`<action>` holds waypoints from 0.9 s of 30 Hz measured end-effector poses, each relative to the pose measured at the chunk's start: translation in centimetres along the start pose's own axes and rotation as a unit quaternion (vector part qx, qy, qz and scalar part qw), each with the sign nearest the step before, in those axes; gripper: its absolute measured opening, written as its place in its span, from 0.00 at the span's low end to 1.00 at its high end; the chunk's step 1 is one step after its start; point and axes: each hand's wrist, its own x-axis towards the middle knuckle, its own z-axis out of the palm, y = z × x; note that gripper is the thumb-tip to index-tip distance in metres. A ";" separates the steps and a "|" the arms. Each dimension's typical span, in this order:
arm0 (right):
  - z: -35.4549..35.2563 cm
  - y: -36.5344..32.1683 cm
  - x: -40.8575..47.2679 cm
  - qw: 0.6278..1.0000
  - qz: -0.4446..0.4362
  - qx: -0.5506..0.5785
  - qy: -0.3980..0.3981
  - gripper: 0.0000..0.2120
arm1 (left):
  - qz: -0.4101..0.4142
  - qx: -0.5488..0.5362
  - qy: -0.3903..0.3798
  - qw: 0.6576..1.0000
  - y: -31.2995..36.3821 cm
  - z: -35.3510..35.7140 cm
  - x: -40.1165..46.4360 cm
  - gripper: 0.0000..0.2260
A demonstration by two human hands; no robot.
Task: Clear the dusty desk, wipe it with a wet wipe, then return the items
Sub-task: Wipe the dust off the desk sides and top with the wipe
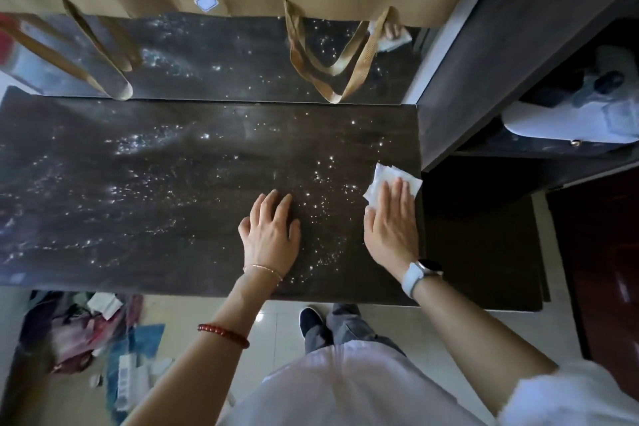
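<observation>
Both hands lie flat on the desk [138, 183]: right hand [390, 228] pressing the wet wipe [383, 180], left hand [271, 235] empty.

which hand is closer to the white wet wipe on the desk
The right hand: it lies flat on the wet wipe at the desk's right edge. The left hand rests on bare desk, apart from it to the left.

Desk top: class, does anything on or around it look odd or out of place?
Glistening droplets and streaks cover the dark desk, wet from the wipe under the right hand. Clutter lies heaped on the floor at left.
</observation>
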 end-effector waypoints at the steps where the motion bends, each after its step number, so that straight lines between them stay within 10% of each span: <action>1: -0.3 -0.2 1.9 1.000 0.003 0.015 0.009 0.23 | 0.006 0.010 0.003 1.000 0.0 -0.2 1.0 0.21; 8: -1.0 -1.8 11.1 0.994 0.052 0.066 0.068 0.20 | 0.070 0.085 -0.021 0.994 1.0 -1.8 8.7 0.23; 14: 0.5 -4.0 7.2 0.974 -0.225 -0.007 -0.028 0.26 | 0.090 0.098 -0.048 0.990 -1.0 -2.3 11.1 0.22; 22: -1.7 -1.6 12.9 0.994 0.087 0.017 0.058 0.29 | 0.136 0.073 -0.037 0.987 -2.4 -2.4 11.5 0.24; 27: 1.0 -8.9 12.5 0.987 -0.158 -0.019 0.012 0.26 | 0.183 0.048 -0.038 0.981 -4.1 -3.3 12.5 0.29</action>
